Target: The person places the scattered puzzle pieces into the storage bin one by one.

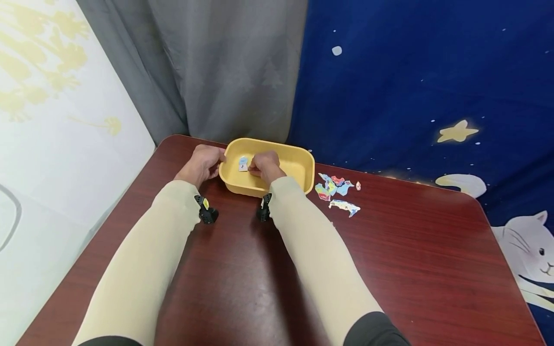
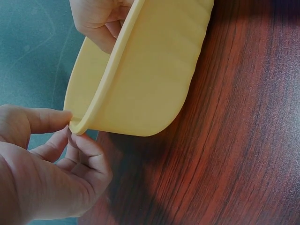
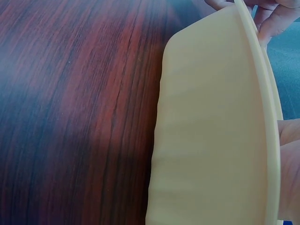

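Observation:
A yellow plastic tub [image 1: 240, 188] stands near the back edge of the table. My left hand [image 1: 205, 161] pinches its left rim, the thumb inside and the fingers curled below the lip, as the left wrist view shows closely. Inside the tub is my right hand [image 1: 267, 164], reaching down with bent fingers. Just left of those fingers, a small light blue and white flat piece [image 1: 243, 164] lies on the tub's floor. The tub wall hides most of the right hand in the right wrist view, and I cannot tell whether its fingertips hold anything.
Right of the tub, several colourful flat cut-out pieces [image 1: 331, 186] lie in a cluster on the dark red table [image 1: 415, 250]. A whitish strip-shaped piece [image 1: 345, 207] and a tiny piece [image 1: 358, 185] lie close by. Grey and blue curtains [image 1: 389, 96] hang behind the table.

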A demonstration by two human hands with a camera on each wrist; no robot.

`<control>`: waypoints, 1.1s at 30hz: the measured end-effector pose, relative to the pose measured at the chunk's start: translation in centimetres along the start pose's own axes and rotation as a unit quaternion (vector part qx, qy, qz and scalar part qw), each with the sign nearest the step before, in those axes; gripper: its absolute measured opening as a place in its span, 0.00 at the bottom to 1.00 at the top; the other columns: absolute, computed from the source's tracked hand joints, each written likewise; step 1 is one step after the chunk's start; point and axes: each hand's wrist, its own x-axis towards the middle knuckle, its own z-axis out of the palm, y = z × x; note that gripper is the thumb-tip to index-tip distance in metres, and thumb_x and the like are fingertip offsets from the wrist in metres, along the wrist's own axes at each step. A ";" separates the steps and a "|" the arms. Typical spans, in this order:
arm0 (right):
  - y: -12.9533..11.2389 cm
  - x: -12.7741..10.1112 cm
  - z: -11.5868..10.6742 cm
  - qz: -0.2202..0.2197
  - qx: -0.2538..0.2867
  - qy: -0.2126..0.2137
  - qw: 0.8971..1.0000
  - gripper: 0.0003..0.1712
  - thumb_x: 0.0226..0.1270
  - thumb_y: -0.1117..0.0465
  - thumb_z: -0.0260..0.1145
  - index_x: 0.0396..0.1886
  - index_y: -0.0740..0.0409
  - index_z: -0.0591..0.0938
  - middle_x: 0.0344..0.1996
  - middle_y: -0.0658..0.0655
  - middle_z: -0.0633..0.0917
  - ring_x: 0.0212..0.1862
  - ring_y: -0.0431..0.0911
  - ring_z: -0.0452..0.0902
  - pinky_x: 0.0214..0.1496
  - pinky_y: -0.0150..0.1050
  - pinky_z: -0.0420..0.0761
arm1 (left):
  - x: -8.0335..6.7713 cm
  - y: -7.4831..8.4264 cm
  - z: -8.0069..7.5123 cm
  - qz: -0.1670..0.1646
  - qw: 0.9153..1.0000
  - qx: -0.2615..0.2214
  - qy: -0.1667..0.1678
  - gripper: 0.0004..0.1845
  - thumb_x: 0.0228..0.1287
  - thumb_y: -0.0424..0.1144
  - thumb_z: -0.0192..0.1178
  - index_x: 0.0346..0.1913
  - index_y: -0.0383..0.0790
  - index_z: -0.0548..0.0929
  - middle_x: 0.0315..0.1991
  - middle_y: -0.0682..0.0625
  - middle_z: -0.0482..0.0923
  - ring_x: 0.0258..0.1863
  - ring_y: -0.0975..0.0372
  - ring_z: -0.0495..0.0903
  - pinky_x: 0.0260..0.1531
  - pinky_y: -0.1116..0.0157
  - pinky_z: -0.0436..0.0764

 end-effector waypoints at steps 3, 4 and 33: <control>0.0 -0.1 -0.2 0.001 0.004 0.001 1.000 0.14 0.51 0.77 0.62 0.40 0.67 0.77 0.34 0.63 0.81 0.34 0.52 0.81 0.35 0.40 0.79 | 0.1 0.0 0.2 0.001 1.000 -0.001 0.000 0.18 0.58 0.31 0.54 0.53 0.42 0.76 0.31 0.46 0.69 0.17 0.62 0.69 0.20 0.69 0.73; 0.0 -0.1 -0.3 0.001 0.005 0.000 1.000 0.14 0.51 0.77 0.61 0.40 0.67 0.77 0.34 0.63 0.81 0.34 0.52 0.81 0.35 0.40 0.79 | 0.1 0.0 0.2 0.001 1.000 -0.001 0.001 0.18 0.58 0.31 0.54 0.52 0.42 0.76 0.31 0.46 0.69 0.17 0.62 0.69 0.20 0.69 0.73; -2.4 -0.8 -4.8 -0.001 0.057 -0.073 0.996 0.12 0.55 0.70 0.60 0.41 0.66 0.75 0.40 0.67 0.81 0.42 0.56 0.79 0.43 0.44 0.77 | 1.0 0.0 -0.7 0.007 1.000 0.007 -0.002 0.18 0.60 0.32 0.53 0.54 0.42 0.75 0.30 0.47 0.70 0.17 0.62 0.70 0.21 0.68 0.74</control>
